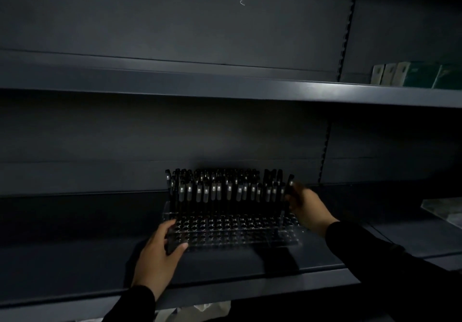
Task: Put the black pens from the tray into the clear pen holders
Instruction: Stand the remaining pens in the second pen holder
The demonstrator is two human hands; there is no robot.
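Shelving of dark grey metal fills the head view, dimly lit, with a back panel (175, 34) scratched near the top and slotted uprights (346, 34) running down at right. On the lower shelf (75, 259) stands a clear pen holder (235, 231), a stepped acrylic rack with rows of round holes; its rear rows are packed with upright black pens (220, 189), their clips catching a little light, while the front rows of holes stand unfilled. The left hand (157, 254), in a black sleeve (130, 306), grips the rack's front left corner, thumb curled over the front edge and fingers wrapped round the side. The right hand (307, 206), also in a black sleeve, sits at the rack's right end, fingers closed round a single black pen (290, 186) held upright just beside the last row. The upper shelf (225, 91) carries a few green and pale boxes (412, 75) at far right. A clear object (445, 211) lies on the neighbouring shelf bay at right; too dim to tell whether it is the tray. Something pale (210, 308) shows under the lower shelf's front lip.
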